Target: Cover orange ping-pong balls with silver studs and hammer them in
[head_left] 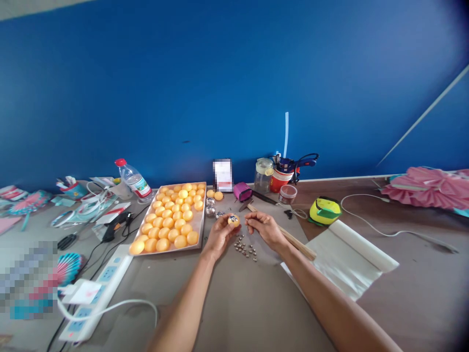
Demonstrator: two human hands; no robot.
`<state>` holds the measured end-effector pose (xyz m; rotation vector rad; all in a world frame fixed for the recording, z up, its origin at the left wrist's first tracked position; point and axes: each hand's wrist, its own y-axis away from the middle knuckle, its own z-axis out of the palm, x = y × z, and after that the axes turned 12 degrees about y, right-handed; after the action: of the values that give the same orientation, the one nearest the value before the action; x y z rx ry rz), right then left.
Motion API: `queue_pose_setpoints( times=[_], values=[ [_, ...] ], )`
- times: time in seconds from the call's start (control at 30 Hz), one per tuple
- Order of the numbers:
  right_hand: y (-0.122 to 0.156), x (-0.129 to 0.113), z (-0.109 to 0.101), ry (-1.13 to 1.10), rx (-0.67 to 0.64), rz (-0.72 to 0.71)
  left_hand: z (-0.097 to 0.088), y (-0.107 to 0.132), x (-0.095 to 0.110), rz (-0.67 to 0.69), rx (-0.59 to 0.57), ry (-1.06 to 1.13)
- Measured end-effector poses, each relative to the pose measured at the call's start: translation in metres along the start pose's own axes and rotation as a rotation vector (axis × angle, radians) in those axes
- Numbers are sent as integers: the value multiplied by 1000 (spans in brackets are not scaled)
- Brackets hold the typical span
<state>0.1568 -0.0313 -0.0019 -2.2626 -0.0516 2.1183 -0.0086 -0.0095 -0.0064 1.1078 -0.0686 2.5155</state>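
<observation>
My left hand [219,238] is closed round an orange ping-pong ball [233,221] that has a silvery patch on its upper side. Just right of the ball, my right hand [266,229] has thumb and fingers pinched together; whatever lies between the fingertips is too small to make out. The two hands are close but apart. Below them on the table, several small shiny metal balls [245,247] lie scattered. Behind my left hand sit several silver foil-like balls [210,210] and two plain orange balls [218,196].
A shallow box [201,230] of orange balls stands left. A wooden-handled hammer [298,243] lies partly behind my right arm, near a white sheet [346,259]. A bottle [136,183], power strip [106,274], jug [263,178], yellow tape roll [324,211] and pink folded paper [428,188] surround this area.
</observation>
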Motion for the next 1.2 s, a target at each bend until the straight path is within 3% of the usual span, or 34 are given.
queue_pose_setpoints(
  times=[0.1,0.43,0.8,1.2],
  values=[
    [2,-7,5,-29,2,6,2,0,0,21,-17,-24],
    [3,-4,24,188,-12,3,-4,0,-6,108,-42,-160],
    [3,-5,24,94,-7,55,-3,2,-7,136,-10,-236],
    [3,-2,15,191,-61,64,-3,3,-9,171,-8,-358]
  ],
)
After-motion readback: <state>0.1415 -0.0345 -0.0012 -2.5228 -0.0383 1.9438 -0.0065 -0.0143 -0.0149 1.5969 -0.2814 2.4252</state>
